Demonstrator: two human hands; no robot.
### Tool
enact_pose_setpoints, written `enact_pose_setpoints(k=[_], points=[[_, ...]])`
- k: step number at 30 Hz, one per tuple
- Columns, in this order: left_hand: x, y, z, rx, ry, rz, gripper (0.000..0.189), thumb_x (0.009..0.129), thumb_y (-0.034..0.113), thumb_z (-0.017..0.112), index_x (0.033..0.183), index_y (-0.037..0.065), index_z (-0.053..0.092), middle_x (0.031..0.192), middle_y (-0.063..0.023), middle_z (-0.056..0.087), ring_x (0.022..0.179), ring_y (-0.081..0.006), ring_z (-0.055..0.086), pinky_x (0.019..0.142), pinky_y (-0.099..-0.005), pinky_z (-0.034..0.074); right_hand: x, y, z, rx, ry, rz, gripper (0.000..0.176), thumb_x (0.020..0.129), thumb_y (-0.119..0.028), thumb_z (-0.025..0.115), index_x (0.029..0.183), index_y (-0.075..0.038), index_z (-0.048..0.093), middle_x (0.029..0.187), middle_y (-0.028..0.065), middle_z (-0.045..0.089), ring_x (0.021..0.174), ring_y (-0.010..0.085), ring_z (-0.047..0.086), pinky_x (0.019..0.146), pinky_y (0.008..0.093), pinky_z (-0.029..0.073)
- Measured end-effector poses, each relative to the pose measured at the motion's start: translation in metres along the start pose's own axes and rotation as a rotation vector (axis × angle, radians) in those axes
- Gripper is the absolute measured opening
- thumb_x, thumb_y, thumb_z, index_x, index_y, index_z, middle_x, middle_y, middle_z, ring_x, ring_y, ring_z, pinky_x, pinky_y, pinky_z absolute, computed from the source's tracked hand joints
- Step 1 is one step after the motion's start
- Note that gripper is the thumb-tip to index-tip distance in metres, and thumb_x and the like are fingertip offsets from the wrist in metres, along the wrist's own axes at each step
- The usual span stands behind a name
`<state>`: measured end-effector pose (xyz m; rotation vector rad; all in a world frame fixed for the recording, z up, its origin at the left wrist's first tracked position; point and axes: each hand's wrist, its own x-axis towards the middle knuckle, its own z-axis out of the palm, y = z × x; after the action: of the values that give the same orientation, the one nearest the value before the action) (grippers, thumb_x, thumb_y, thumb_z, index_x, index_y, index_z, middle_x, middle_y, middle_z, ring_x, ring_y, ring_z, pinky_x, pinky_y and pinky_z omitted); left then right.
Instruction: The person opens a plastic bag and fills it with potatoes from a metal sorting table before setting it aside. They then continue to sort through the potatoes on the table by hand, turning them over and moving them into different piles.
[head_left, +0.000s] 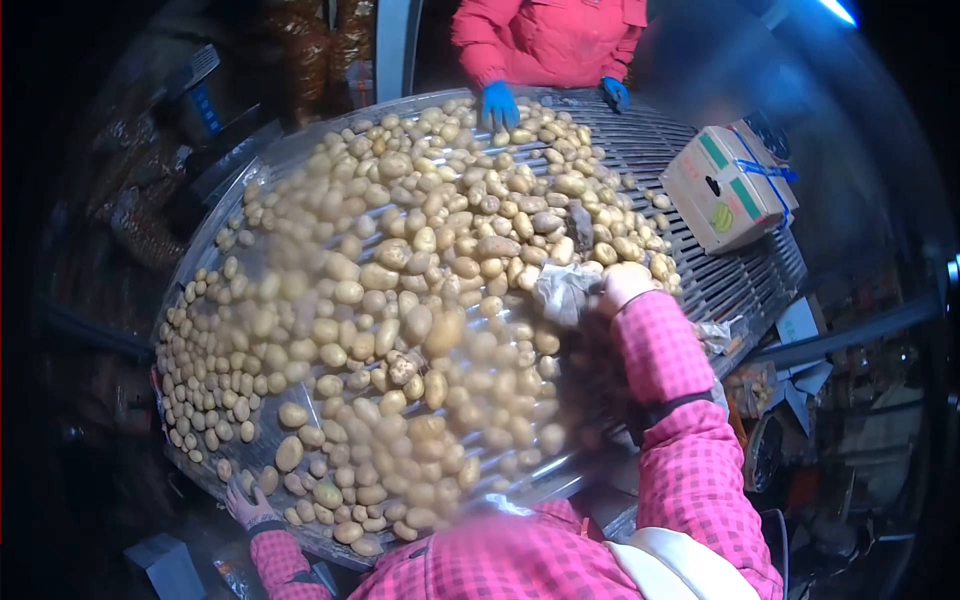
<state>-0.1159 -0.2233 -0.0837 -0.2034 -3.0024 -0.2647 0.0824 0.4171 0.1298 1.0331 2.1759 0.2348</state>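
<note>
Many yellow potatoes lie spread over a slatted metal sorting table. My right hand, in a pale glove with a pink checked sleeve, reaches over the right side of the pile and holds a crumpled piece of clear plastic. My left hand, also gloved, rests at the near left rim of the table, close to the nearest potatoes. Whether it grips anything is hidden.
Across the table stands another person in a red jacket with blue gloves on the potatoes. A cardboard box sits at the far right edge. Sacks and clutter fill the dark surroundings.
</note>
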Motion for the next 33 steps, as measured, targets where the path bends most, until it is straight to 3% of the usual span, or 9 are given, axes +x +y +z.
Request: enact_pose_setpoints(k=[2,7,10,14,18,20,24,27,33], points=[[-0.002,-0.006,0.000,-0.003,0.042,0.039,0.053,0.072,0.026,0.057,0.120,0.006,0.045,0.117,-0.0151,0.046,0.110,-0.0322,0.042,0.094,-0.0438,0.030,0.026,0.012,-0.005,0.484,0.523,-0.063,0.049,0.073,-0.039,0.059,0.112,-0.009,0.055,0.102,0.0150,0.059,0.097,0.0267,0.056,0.086,0.0337,0.042],[-0.005,-0.005,-0.005,-0.133,0.017,0.012,0.048,0.072,0.016,0.058,0.118,0.005,0.047,0.116,-0.0156,0.047,0.110,-0.0313,0.042,0.094,-0.0418,0.031,0.132,-0.006,-0.010,0.408,0.243,0.228,0.062,0.076,-0.045,0.057,0.126,-0.013,0.039,0.130,0.0135,0.038,0.120,0.0281,0.037,0.095,0.0408,0.036],[-0.013,0.003,-0.002,-0.462,0.077,-0.118,0.040,0.076,0.005,0.054,0.116,0.001,0.048,0.113,-0.0155,0.048,0.110,-0.0283,0.044,0.093,-0.0368,0.034,0.141,-0.015,0.006,0.548,0.458,0.316,0.063,0.070,-0.042,0.062,0.122,-0.010,0.045,0.123,0.0178,0.046,0.114,0.0287,0.045,0.094,0.0386,0.037],[-0.015,0.115,-0.063,-1.227,0.016,-0.415,0.036,0.082,0.011,0.057,0.114,-0.002,0.049,0.112,-0.0085,0.053,0.102,-0.0173,0.049,0.091,-0.0310,0.038,0.139,0.005,0.019,0.778,0.577,0.052,0.068,0.063,-0.038,0.072,0.116,-0.002,0.049,0.095,0.0150,0.061,0.089,0.0269,0.058,0.078,0.0350,0.045],[-0.035,0.183,-0.063,-1.376,-0.123,-0.150,0.026,0.082,0.006,0.051,0.108,0.002,0.054,0.100,-0.0052,0.059,0.092,-0.0137,0.053,0.085,-0.0268,0.041,0.130,0.004,0.013,1.662,0.536,-0.389,0.032,0.076,-0.021,0.066,0.097,0.000,0.054,0.082,0.0111,0.062,0.065,0.0161,0.059,0.059,0.0289,0.049],[-0.030,0.212,-0.075,-1.479,-0.706,-0.172,0.036,0.083,0.013,0.055,0.117,0.004,0.048,0.105,-0.0045,0.056,0.096,-0.0143,0.052,0.085,-0.0279,0.042,0.059,-0.057,-0.021,1.674,0.122,-0.745,0.041,0.078,-0.029,0.063,0.102,0.001,0.051,0.086,0.0129,0.061,0.069,0.0183,0.060,0.061,0.0296,0.049],[-0.048,0.221,-0.060,-2.292,-0.997,-0.114,0.056,0.085,0.029,0.053,0.131,0.007,0.028,0.116,-0.0080,0.049,0.103,-0.0211,0.050,0.083,-0.0357,0.046,-0.096,-0.161,-0.037,1.415,-0.229,-1.230,0.068,0.078,-0.043,0.061,0.124,0.001,0.038,0.113,0.0165,0.051,0.095,0.0232,0.055,0.076,0.0313,0.046],[-0.051,0.183,-0.068,-2.523,-1.014,-0.292,0.051,0.082,0.034,0.053,0.121,0.004,0.040,0.108,-0.0134,0.052,0.087,-0.0260,0.057,0.072,-0.0367,0.050,-0.087,-0.157,-0.037,1.390,-0.077,-1.057,0.059,0.084,-0.035,0.055,0.129,-0.001,0.034,0.121,0.0157,0.047,0.100,0.0241,0.053,0.080,0.0334,0.045],[-0.083,0.008,-0.110,-2.173,-0.283,-0.703,0.039,0.089,0.031,0.042,0.120,0.008,0.041,0.108,-0.0177,0.053,0.084,-0.0312,0.057,0.060,-0.0394,0.052,0.040,-0.005,0.004,1.284,0.252,-0.337,0.041,0.085,-0.027,0.054,0.120,-0.006,0.048,0.111,0.0102,0.056,0.093,0.0184,0.056,0.074,0.0292,0.045]])
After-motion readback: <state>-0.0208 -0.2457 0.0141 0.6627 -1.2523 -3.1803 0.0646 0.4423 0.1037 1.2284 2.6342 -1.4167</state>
